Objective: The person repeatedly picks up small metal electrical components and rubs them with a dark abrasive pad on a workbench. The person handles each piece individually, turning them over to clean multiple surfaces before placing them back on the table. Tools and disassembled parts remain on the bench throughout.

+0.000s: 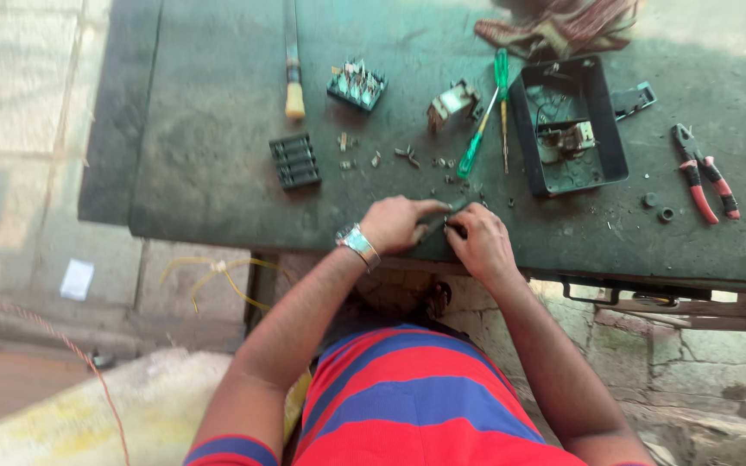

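Tabletop [209,164]: dark, worn, strewn with parts for easy reach.
Left hand [395,224]: fingers pinch small dark part [452,226].
Right hand [479,242]: fingers closed on it at the near edge.
Nearby: green screwdriver [483,129], open black box [567,125], red pliers [704,173].

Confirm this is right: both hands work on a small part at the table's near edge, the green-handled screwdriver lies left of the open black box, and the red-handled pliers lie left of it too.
Wrong on the pliers. In the head view the red-handled pliers lie right of the open black box. The rest holds: left hand, right hand, green-handled screwdriver.

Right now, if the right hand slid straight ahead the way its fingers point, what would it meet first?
The right hand points up-left toward the left hand, so it would meet those fingers almost at once; a small dark part sits between them.
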